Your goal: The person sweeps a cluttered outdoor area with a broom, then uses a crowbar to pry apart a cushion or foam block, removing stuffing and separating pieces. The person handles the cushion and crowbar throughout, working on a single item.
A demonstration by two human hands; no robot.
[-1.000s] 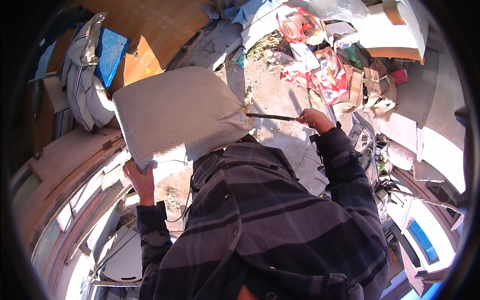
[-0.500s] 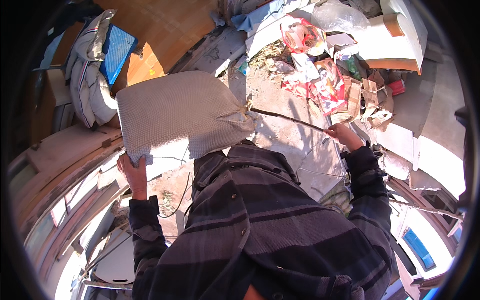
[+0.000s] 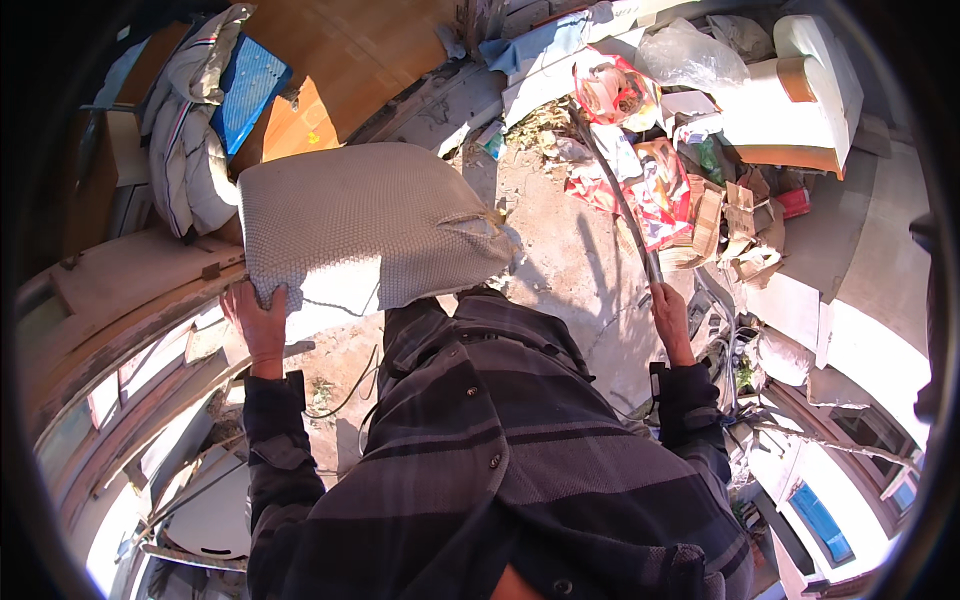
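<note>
Far left: a folded striped quilt (image 3: 185, 150) and a blue panel (image 3: 245, 85) are leaning against the brown board (image 3: 340, 60), out of your way.

Your left hand (image 3: 258, 318) is gripping the lower left corner of the grey woven cushion (image 3: 365, 225), fingers curled over the edge. You're holding it up at chest height, face tilted toward the sun, clear of the dirt ground (image 3: 575, 270), probably so the whole face stays exposed to the stick.

Your right hand (image 3: 668, 312) is closed around the lower end of a long thin stick (image 3: 615, 195), which is angling up and away from the cushion, well apart from it; that reads as a drawn-back swing.

Right of the stick: a pile of red packaging and cardboard scraps (image 3: 690, 200) is lying on the ground near a pale foam seat (image 3: 800, 90).
</note>
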